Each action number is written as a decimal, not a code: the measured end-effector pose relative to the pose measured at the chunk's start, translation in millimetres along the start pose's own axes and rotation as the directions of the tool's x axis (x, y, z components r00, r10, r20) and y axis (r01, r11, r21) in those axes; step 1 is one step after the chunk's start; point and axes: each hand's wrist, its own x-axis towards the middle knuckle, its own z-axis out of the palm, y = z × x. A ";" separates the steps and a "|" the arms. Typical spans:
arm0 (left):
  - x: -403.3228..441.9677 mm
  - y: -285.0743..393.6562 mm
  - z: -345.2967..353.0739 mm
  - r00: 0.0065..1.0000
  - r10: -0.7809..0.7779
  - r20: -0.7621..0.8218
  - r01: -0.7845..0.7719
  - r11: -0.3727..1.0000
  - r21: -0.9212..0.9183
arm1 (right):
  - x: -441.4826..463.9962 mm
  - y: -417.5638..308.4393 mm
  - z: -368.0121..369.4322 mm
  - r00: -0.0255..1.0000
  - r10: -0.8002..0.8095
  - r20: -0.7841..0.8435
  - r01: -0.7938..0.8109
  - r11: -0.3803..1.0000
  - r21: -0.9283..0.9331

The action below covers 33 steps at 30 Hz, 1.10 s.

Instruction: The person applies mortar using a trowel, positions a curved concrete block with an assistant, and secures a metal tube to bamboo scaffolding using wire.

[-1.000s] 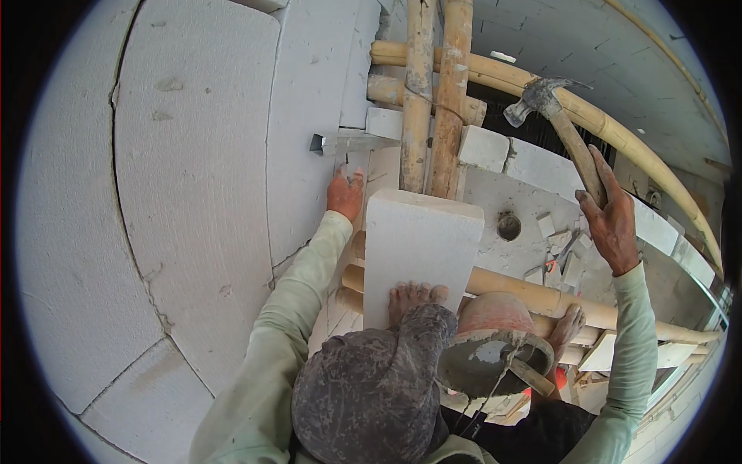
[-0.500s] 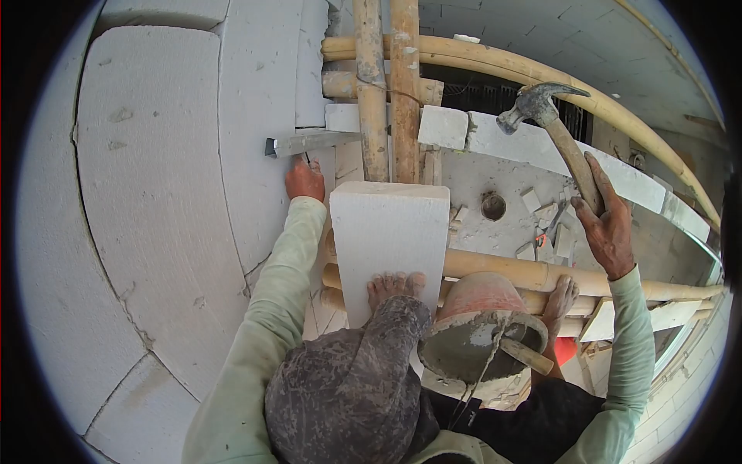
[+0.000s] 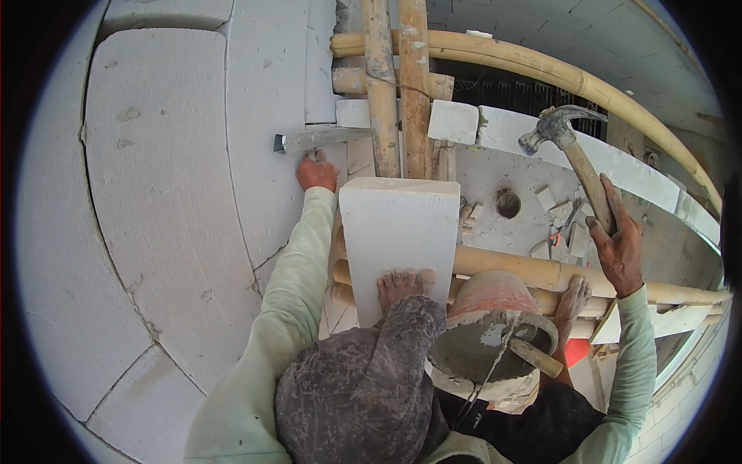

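Note:
My right hand [image 3: 621, 247] is wrapped round the wooden handle of a claw hammer [image 3: 581, 158], its head raised up and away from the wall. Against the white block wall [image 3: 158, 178], the fingers of my left hand [image 3: 317, 171] are pinched together just below a metal channel [image 3: 321, 139] that sticks out from the wall. Whatever lies between those fingertips is too small to make out. A white block [image 3: 399, 232] is between my arms, with one bare foot [image 3: 404, 284] on it.
A bucket [image 3: 495, 301] of grey mortar, with a wooden-handled tool [image 3: 537, 357] and rope, stands by my feet. Bamboo poles [image 3: 510, 267] cross below me, and upright poles [image 3: 380, 100] stand ahead. Block scraps [image 3: 578, 240] and a round container [image 3: 508, 203] lie on the floor below.
The hammer and my right hand have come down a little and to the right. My left hand stays at the wall under the metal channel. The whole view has shifted slightly.

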 end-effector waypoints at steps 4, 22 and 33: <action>-11.1 9.4 -10.8 0.978 0.142 0.155 -0.207 0.768 0.606 | -1.9 3.8 -4.2 0.999 -0.047 -0.009 0.046 0.998 -0.040; -72.0 79.0 -19.4 0.860 0.046 0.508 0.084 0.970 -0.230 | -127.7 68.5 -66.6 0.736 0.676 0.015 -0.666 0.721 0.191; -67.6 81.7 -10.3 0.720 0.025 0.694 0.065 0.992 -0.104 | -231.2 132.2 -45.8 0.313 0.937 -0.156 -0.686 0.337 0.645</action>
